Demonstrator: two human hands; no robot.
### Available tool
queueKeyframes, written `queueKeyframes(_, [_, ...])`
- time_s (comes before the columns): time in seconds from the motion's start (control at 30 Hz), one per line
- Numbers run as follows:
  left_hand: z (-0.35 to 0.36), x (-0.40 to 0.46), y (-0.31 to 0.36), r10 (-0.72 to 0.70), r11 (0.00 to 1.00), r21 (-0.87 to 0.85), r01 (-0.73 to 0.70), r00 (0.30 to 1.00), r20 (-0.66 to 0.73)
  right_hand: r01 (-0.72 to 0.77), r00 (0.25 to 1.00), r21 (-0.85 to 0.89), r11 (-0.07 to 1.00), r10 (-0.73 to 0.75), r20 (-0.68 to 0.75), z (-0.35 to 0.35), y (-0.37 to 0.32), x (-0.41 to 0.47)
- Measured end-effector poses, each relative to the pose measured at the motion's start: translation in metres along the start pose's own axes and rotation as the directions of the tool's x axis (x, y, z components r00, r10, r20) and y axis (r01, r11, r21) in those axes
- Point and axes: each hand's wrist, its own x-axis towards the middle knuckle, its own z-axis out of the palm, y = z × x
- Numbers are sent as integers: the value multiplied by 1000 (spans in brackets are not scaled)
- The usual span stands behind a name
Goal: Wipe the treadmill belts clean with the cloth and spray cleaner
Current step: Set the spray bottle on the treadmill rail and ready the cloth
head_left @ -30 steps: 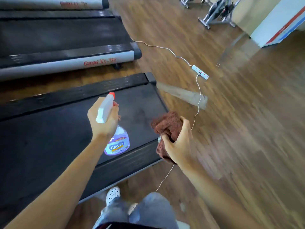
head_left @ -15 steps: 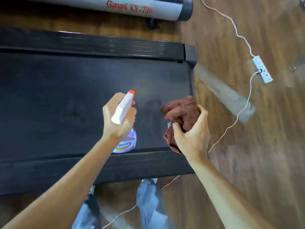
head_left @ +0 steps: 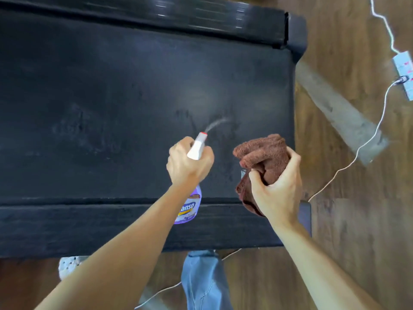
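Observation:
A black treadmill belt point(head_left: 111, 108) fills most of the view, with smudges near its right end. My left hand point(head_left: 188, 163) grips a purple spray bottle point(head_left: 188, 209) with a white, red-tipped nozzle, held above the belt. A thin jet of mist leaves the nozzle toward the upper right. My right hand point(head_left: 278, 191) holds a bunched brown cloth point(head_left: 264, 157) just right of the bottle, above the belt's right end.
Black side rails point(head_left: 156, 14) run along the belt's far and near edges. On the wooden floor at right lie a white cable point(head_left: 368, 139), a power strip point(head_left: 404, 74) and a grey patch. My jeans leg point(head_left: 203, 278) and a shoe point(head_left: 69, 266) stand by the near rail.
The view has closed in over the belt, so the neighbouring treadmill is out of frame. Spray now comes out of the nozzle. Both hands keep their hold.

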Motion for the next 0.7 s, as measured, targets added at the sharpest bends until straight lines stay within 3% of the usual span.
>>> queueKeyframes(0.1, [-34,24,-28,-231,973,-70,221,916,-327,23,997,9,1000,-23,71,34,-9,-16])
queueKeyframes(0.2, [-80,49,-69,-399,911,-285,298,809,-432,60,987,35,998,-65,144,75,-29,-34])
queueKeyframes(0.3, [-124,58,-108,-362,893,-411,182,834,-417,120,970,77,990,-133,204,118,-61,-52])
queueKeyframes(0.37, [-149,63,-131,-267,918,-384,96,866,-423,155,948,112,982,-180,264,146,-83,-62])
queueKeyframes(0.57, [-212,79,-196,-249,880,-474,32,881,-402,313,857,149,938,-347,381,225,-143,-99])
queueKeyframes(0.63, [-229,83,-214,-280,888,-457,58,856,-434,345,832,155,926,-378,406,250,-158,-115])
queueKeyframes(0.7, [-249,88,-228,-348,893,-437,107,780,-519,363,811,172,916,-401,426,272,-172,-131])
